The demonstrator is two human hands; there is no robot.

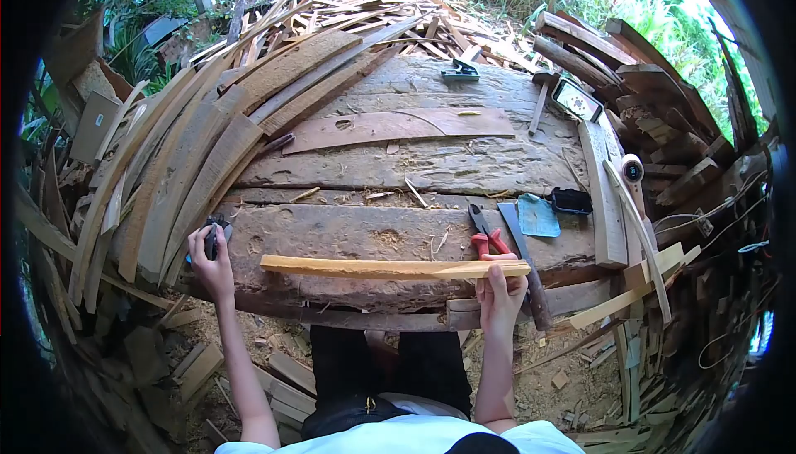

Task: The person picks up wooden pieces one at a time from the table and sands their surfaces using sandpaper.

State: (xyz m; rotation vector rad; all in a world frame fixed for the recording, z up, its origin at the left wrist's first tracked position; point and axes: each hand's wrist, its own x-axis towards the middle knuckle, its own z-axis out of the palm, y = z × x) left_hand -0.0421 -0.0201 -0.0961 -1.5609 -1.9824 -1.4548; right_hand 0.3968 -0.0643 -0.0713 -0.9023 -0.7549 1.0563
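A long, light wooden strip (373, 268) lies level across the near side of the bench, its right end gripped by my right hand (500, 298). My left hand (212, 265), at the bench's left edge, has its fingers closed around a small dark object (217, 237) whose kind I cannot make out. Just beyond the strip's right part are pliers with red handles (492, 242). Beside them lies a long-bladed tool (524, 259) with a dark handle, partly behind the strip and close to my right hand.
Stacked boards (199, 155) line the left side of the worn wooden bench (332, 226). A flat plank (398, 128) lies farther back, near a hammer (541, 106) and a framed screen (578, 100). A blue sheet (539, 215) and black case (570, 201) sit right; a watch (633, 170) stands beyond.
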